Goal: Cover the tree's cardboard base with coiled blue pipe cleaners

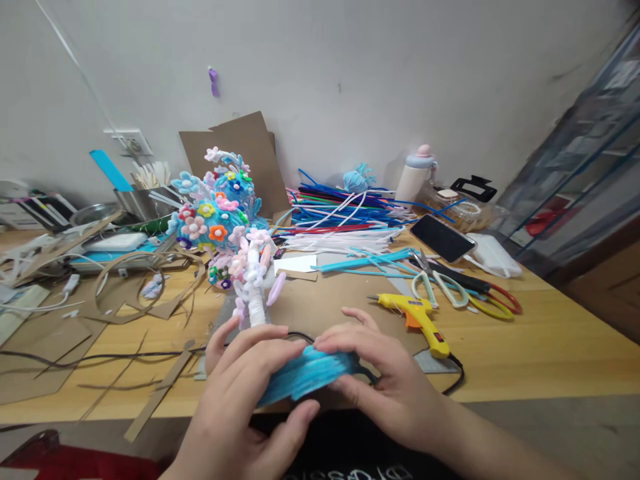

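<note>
Between my two hands, at the front edge of the table, is a blue fuzzy piece (313,370) that looks like pipe cleaners laid side by side. My left hand (250,387) curls over its left end, fingers on top and thumb below. At the other end my right hand (380,373) pinches it between fingers and thumb. Just beyond my left hand stands a bouquet-like craft (220,220) of colourful fuzzy flowers, with a white wrapped stem (256,300). A yellow glue gun (417,317) lies right of my right hand.
Bundles of pipe cleaners (345,213) lie at the back. Scissors (440,283), pliers (493,297), a black phone (443,238) and a white bottle (415,177) are on the right. Cardboard scraps (160,387) and cables spread over the left side. Cardboard sheets (250,150) lean on the wall.
</note>
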{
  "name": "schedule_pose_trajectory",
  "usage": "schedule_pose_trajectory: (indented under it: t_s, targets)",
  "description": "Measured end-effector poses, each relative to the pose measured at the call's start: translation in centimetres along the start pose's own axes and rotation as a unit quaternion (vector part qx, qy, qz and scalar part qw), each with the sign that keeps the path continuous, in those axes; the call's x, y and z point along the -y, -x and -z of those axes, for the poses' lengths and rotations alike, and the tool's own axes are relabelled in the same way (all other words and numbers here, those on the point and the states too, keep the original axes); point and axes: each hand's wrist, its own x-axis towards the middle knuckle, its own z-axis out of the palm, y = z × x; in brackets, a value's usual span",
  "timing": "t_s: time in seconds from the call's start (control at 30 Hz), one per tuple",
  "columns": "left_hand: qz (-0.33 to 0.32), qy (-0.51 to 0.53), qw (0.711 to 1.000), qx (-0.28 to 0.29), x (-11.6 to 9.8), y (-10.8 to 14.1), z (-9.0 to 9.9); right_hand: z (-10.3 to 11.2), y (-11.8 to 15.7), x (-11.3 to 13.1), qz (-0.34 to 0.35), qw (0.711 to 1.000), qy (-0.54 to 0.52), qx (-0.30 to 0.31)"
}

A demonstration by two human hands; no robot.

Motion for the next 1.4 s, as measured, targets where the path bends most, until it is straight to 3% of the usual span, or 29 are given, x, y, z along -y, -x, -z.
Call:
schedule_pose_trajectory:
  t_s: [0.5,0.97,1.13,1.4]
  targets:
    - [-0.011,0.038,0.999,0.016,0.9,0.8,-0.1,0.1,0.0,0.0,-0.004,1.000,0.003,0.002]
    - [-0.001,-0.040,0.999,-0.003,-0.4,-0.6,-0.6,0.0,0.0,0.1,0.006,1.000,-0.011,-0.007]
    - [0.002,-0.038,0.999,0.016,-0.5,-0.7,-0.2,0.6,0.2,0.2,-0.027,0.999,-0.033,0.015]
    - [0.033,-0.040,0.999,0.003,-0.7,-1.0,0.2,0.4,0.2,-0.6,-0.047,0.997,-0.065,0.000]
